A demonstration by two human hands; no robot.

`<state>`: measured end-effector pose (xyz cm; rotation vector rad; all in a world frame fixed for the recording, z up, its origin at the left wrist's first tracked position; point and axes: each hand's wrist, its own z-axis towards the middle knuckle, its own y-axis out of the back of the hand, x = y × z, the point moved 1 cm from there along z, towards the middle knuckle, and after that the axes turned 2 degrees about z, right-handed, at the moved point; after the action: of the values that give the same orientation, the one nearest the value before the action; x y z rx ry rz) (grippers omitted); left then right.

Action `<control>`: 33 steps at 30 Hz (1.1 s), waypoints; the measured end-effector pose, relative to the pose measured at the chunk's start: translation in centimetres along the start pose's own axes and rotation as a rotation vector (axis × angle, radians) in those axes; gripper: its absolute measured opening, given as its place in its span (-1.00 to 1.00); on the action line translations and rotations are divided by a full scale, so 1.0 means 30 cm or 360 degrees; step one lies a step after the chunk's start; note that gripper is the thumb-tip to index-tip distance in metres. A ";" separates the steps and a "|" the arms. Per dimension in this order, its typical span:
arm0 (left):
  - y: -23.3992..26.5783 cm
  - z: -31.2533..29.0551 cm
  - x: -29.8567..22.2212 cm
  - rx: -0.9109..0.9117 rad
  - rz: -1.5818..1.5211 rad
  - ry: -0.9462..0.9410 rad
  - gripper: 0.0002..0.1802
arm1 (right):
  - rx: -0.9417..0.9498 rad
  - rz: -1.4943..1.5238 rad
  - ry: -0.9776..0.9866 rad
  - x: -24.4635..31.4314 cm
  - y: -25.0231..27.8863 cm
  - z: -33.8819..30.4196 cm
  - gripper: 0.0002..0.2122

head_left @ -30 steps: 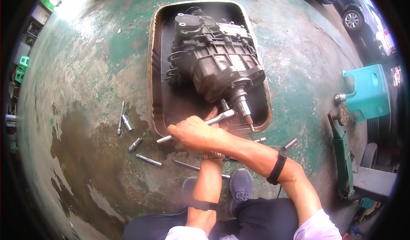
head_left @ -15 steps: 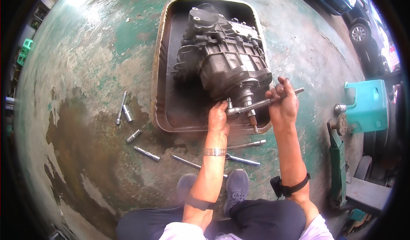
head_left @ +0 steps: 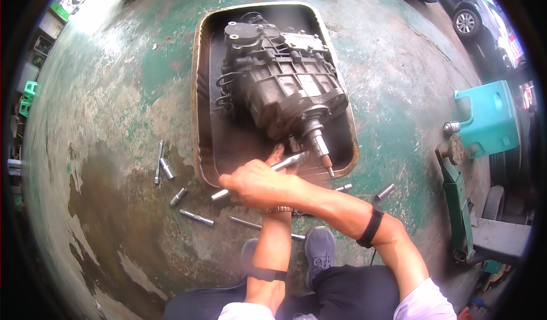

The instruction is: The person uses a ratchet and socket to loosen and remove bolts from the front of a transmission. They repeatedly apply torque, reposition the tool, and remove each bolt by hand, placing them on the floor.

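Observation:
A dark metal gearbox (head_left: 285, 83) lies in a deep tray (head_left: 199, 149), its splined shaft (head_left: 318, 143) pointing toward me. My right hand (head_left: 253, 183) is closed around the handle of a ratchet wrench (head_left: 289, 161), and that forearm crosses over my left wrist. The wrench head sits at the lower front of the gearbox, beside the shaft, below a short socket (head_left: 294, 143). My left hand (head_left: 277, 151) reaches to the same spot; a fingertip or two show next to the socket, and the right hand covers the remainder.
Left on the stained floor lie several sockets (head_left: 166, 168) and extension bars (head_left: 196, 217). Another socket (head_left: 386, 192) lies right of the tray. A turquoise plastic stool (head_left: 493, 118) and a green jack (head_left: 456, 206) stand at the right. Parked cars (head_left: 467, 23) are at the far right.
My right hand has swung the wrench handle from the right of the shaft across to the left, over my left hand. The view has shifted slightly.

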<state>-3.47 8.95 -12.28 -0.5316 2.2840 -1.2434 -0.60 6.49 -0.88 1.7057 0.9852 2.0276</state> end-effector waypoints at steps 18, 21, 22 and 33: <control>-0.277 -0.044 -0.033 -0.0453 0.0830 0.0240 -0.69 | -0.1928 0.2208 0.0073 -0.141 0.426 -0.445 -0.71; -0.319 -0.054 -0.049 -0.0413 0.1009 0.0095 -0.68 | -0.1924 0.2233 0.0131 -0.148 0.432 -0.446 -0.71; -0.326 -0.051 -0.053 -0.0337 0.1057 0.0015 -0.69 | -0.1908 0.2241 0.0160 -0.152 0.436 -0.445 -0.71; -0.337 0.021 -0.017 -0.0057 0.0900 -0.0412 -0.79 | -0.2030 0.2261 0.0155 -0.216 0.489 -0.441 -0.67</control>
<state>-1.62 3.65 -3.83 -0.0367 2.0349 -0.8035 -8.89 -12.05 3.53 1.4018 -1.7372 2.2926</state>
